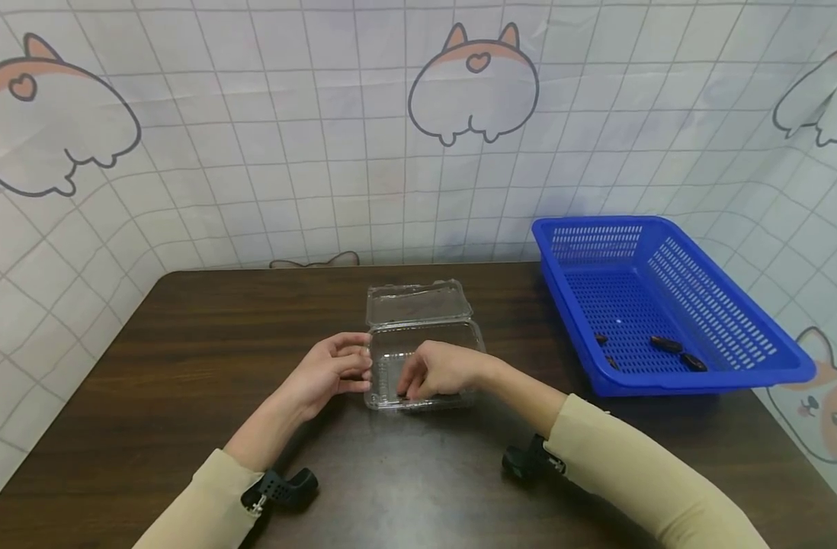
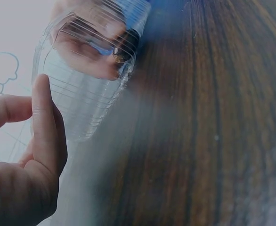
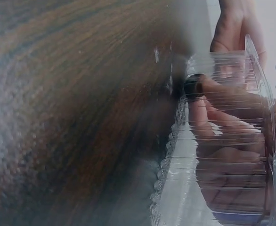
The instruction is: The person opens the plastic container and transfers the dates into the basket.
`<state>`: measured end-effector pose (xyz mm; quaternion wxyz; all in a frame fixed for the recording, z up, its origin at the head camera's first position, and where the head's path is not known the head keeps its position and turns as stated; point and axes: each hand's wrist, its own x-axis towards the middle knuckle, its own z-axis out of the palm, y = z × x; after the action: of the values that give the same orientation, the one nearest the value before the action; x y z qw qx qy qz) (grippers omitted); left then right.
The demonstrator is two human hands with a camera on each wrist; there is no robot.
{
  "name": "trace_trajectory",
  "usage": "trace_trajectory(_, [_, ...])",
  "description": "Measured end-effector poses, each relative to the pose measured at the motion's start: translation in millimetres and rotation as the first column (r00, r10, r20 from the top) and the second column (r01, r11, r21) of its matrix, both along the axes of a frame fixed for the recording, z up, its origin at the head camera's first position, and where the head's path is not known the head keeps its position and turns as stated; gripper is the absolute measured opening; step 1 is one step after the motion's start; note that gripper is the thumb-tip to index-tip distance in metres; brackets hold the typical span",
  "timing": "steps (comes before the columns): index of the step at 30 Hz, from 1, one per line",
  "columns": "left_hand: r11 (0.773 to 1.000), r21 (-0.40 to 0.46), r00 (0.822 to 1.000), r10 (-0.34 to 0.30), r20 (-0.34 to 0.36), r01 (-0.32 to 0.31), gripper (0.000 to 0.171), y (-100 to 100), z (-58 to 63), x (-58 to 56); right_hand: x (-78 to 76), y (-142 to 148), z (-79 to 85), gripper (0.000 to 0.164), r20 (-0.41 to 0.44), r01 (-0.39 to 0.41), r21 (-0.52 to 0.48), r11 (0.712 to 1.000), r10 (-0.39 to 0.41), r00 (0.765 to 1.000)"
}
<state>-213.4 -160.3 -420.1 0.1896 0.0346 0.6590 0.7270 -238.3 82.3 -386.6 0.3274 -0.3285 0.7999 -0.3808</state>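
A clear hinged plastic box (image 1: 384, 366) stands on the table, its lid (image 1: 418, 303) folded back. My left hand (image 1: 332, 374) rests with its fingertips against the box's left side, the fingers fairly straight. Inside the box, my right hand (image 1: 432, 371) reaches down with bent fingers and pinches a dark brown, glossy oval piece (image 3: 192, 87), date-like in look, near the floor. In the left wrist view that dark piece (image 2: 128, 44) shows through the ribbed clear wall. Whether it touches the floor, I cannot tell.
At the right a blue slotted basket (image 1: 576, 335) holds several similar dark oval pieces (image 1: 665, 345) near its front. The dark wood-grain table (image 1: 185, 381) ends at a white gridded cloth (image 1: 309, 191) behind.
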Motion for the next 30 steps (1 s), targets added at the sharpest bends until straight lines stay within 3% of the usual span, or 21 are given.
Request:
trace_trajectory(7, [1.000, 0.001, 1.000, 0.001, -0.005, -0.001, 0.054, 0, 1.1, 0.7, -2.6, 1, -0.7, 0.018, -0.071, -0.079, 0.032, 0.996, 0.081, 0.994])
trace_trajectory(18, [1.000, 0.016, 1.000, 0.009, -0.002, -0.009, 0.055, 1, 0.1, 1.4, -5.6, 2, 0.2, 0.014, -0.073, -0.136, 0.008, 0.991, 0.137, 0.988])
trace_trajectory(30, [1.000, 0.000, 1.000, 0.019, -0.006, -0.019, 0.052, 0, -0.9, 1.8, -12.9, -1, 0.2, 0.017, -0.132, -0.265, 0.089, 0.960, 0.275, 0.952])
